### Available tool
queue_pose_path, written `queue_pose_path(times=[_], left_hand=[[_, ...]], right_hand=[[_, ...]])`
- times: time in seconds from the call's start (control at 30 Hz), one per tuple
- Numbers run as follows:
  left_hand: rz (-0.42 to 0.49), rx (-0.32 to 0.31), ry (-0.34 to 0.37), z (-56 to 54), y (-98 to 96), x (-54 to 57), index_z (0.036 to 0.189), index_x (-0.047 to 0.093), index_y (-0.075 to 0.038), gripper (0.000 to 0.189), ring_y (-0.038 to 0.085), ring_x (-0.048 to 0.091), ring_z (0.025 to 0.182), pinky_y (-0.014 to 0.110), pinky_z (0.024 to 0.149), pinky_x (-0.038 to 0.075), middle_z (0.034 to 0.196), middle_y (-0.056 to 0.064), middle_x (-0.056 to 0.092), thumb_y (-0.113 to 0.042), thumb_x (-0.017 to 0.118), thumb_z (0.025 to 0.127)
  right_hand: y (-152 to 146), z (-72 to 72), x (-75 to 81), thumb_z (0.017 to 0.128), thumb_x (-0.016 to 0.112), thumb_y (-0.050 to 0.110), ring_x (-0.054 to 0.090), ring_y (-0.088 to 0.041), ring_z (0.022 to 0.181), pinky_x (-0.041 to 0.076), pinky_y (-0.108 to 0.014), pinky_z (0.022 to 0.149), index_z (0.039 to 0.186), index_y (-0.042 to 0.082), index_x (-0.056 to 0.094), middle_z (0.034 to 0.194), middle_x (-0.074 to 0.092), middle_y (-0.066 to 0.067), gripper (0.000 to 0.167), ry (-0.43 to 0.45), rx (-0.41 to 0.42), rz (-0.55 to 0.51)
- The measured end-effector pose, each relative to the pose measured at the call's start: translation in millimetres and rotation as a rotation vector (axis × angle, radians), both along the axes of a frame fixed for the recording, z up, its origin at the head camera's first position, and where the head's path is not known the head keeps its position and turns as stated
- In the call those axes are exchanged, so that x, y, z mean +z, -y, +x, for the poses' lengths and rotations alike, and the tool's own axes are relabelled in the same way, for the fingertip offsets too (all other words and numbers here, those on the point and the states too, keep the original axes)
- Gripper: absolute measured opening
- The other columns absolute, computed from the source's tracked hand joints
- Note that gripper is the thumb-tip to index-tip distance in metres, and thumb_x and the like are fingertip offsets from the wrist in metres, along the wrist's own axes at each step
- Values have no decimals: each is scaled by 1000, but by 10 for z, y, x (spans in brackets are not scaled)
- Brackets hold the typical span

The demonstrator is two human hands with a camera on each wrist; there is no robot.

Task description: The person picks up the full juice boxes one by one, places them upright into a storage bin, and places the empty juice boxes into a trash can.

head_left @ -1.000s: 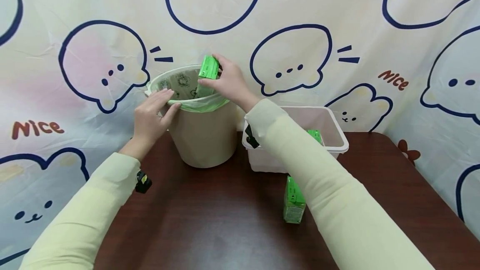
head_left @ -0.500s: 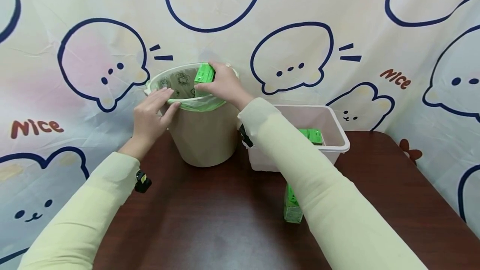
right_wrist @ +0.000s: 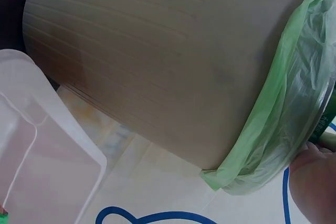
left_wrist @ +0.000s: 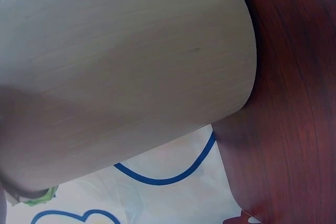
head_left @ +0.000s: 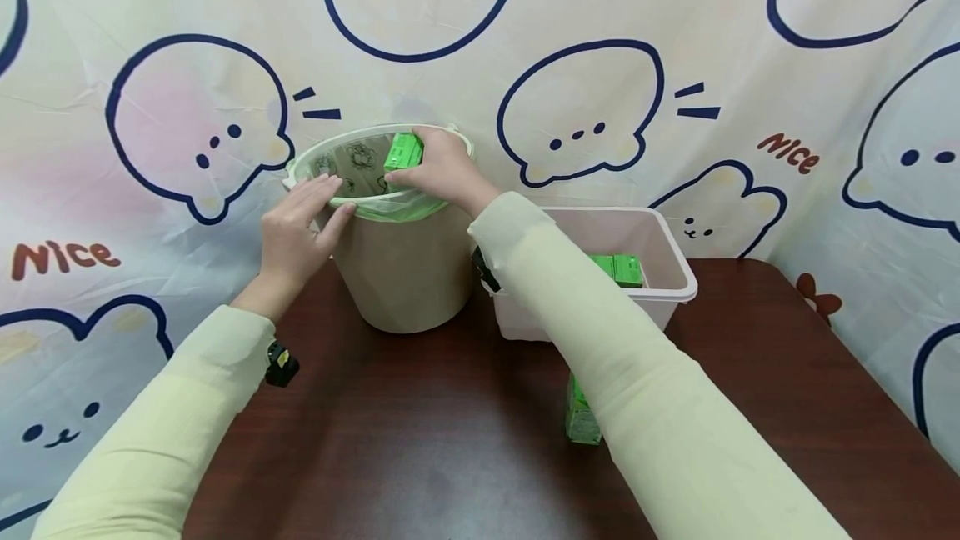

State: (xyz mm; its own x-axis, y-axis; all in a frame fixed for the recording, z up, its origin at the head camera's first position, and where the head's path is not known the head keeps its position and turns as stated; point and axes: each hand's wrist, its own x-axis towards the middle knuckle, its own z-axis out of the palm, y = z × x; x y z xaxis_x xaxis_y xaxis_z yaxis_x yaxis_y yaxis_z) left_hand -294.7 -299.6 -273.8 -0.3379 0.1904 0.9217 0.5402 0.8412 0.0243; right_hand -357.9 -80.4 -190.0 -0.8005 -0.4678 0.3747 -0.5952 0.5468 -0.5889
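Observation:
A beige trash can stands at the back of the table, lined with a green plastic bag folded over its rim. My right hand holds a green drink carton by its sides, partly down inside the can's mouth. With fingers over the left front of the rim and thumb at its outer side, my left hand holds the can. In the right wrist view, the bag's edge runs beside part of my right hand. The left wrist view shows mostly the can's wall.
A whitish plastic bin with green cartons in it stands right of the can. Another green carton stands on the dark wooden table, partly behind my right sleeve. A patterned cloth hangs close behind.
My right hand has lowered the drink carton a little and moved slightly left into the trash can's mouth. My left hand stays at the rim.

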Motion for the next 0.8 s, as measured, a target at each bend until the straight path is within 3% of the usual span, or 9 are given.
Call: queue_pose_path(times=[0.13,0.33,0.5,0.67,0.8], left_hand=[[-14,1,0,8,-11,4,116,69,3,49,35,62,110,44,103,42,113,19,67,-41,57,97],[-19,-1,-4,9,-12,7,116,68,3,46,35,62,110,46,102,42,113,21,67,-37,59,96],[4,8,-3,8,-1,-7,116,69,2,53,34,63,110,43,104,41,113,20,67,-46,55,97],[9,5,-8,5,4,-10,116,69,2,56,34,63,110,44,103,41,114,20,67,-49,53,97],[8,-2,-4,-4,-1,-5,116,69,2,54,34,62,111,43,103,41,114,19,67,-46,54,97]], right_hand=[[-2,-15,5,81,79,35,54,-14,98,46,-21,80,141,4,46,121,59,-5,75,0,-12,23],[-5,-20,25,84,76,37,51,-16,120,42,-24,97,147,5,40,139,52,-7,79,7,-25,49],[-36,3,44,86,76,33,54,-15,116,43,-23,95,145,5,43,134,56,-7,74,-4,10,0],[-161,42,96,88,74,30,50,-14,127,39,-19,101,146,4,41,144,49,-8,72,-24,54,-54],[-358,75,129,90,72,30,51,-13,127,39,-18,100,145,5,43,144,50,-8,67,-59,87,-88]])
